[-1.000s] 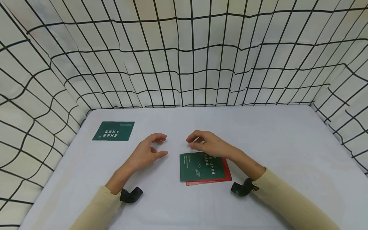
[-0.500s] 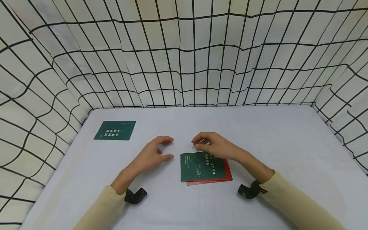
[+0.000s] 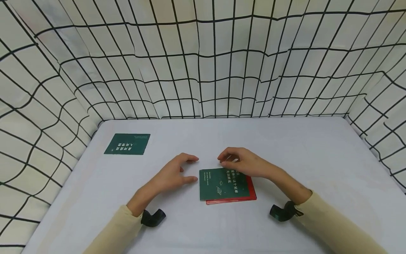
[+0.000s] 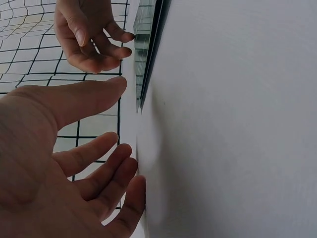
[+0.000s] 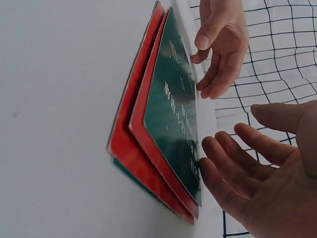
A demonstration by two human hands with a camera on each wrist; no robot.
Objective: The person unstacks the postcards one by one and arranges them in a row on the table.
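A small stack of cards (image 3: pixel 215 185) lies on the white tabletop, a dark green one with white lettering and a planet drawing on top. Red cards (image 5: pixel 153 101) show beneath it, slightly out of line. Just left of the stack is my left hand (image 3: pixel 171 174), thumb and fingers spread apart, holding nothing. My right hand (image 3: pixel 248 162) hovers over the stack's far right corner with loosely bent fingers and hides part of the lettering. Its lower fingers come close to the top card in the right wrist view; whether they touch cannot be told.
Another green card (image 3: pixel 127 144) with white lettering lies flat at the table's back left. Black grid netting (image 3: pixel 206 67) over white cloth rises along the back and both sides of the table (image 3: pixel 301 148). Black wrist mounts (image 3: pixel 153 217) sit at both sleeve cuffs.
My left hand has moved right, to the near edge of the stack. The right hand has shifted a little to the right above it. The cards stay in place.
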